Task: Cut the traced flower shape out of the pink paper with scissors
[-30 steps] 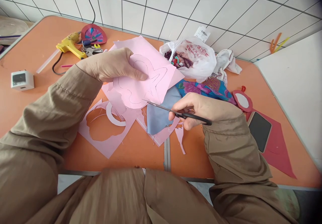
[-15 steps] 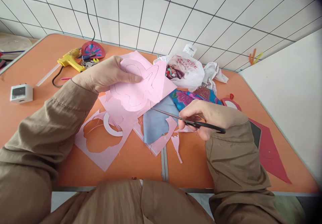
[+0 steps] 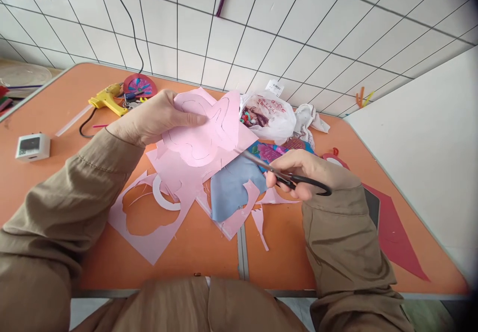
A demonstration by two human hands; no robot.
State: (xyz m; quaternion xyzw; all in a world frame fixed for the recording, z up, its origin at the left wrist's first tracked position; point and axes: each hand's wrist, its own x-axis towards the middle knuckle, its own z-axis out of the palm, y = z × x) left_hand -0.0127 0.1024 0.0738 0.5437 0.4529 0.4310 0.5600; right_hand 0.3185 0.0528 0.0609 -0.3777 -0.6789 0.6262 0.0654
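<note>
My left hand (image 3: 157, 118) pinches a pink sheet (image 3: 201, 143) by its upper left part, thumb on top. Curved outlines are drawn on the sheet, and its left and lower edges are partly cut round. In my right hand (image 3: 295, 172) are black-handled scissors (image 3: 309, 181), with fingers in the loops. The blades point left, and their blurred tips are at the sheet's lower right edge. Below lie a blue-grey cloth piece (image 3: 231, 192), pink offcuts (image 3: 149, 247) with a large hole, and a white ring-shaped strip (image 3: 159, 197).
On the orange table (image 3: 179, 267) are a yellow glue gun (image 3: 108, 98), a white cube-shaped adapter (image 3: 33, 147), a plastic bag of trinkets (image 3: 276, 118), flowered blue fabric (image 3: 267, 152) and a red sheet (image 3: 399, 237). A tiled wall (image 3: 160, 28) stands behind.
The scissors have shifted up and right along the sheet's lower edge, their tips now closer to its right corner. My left hand keeps its hold. The camera view has tilted up slightly.
</note>
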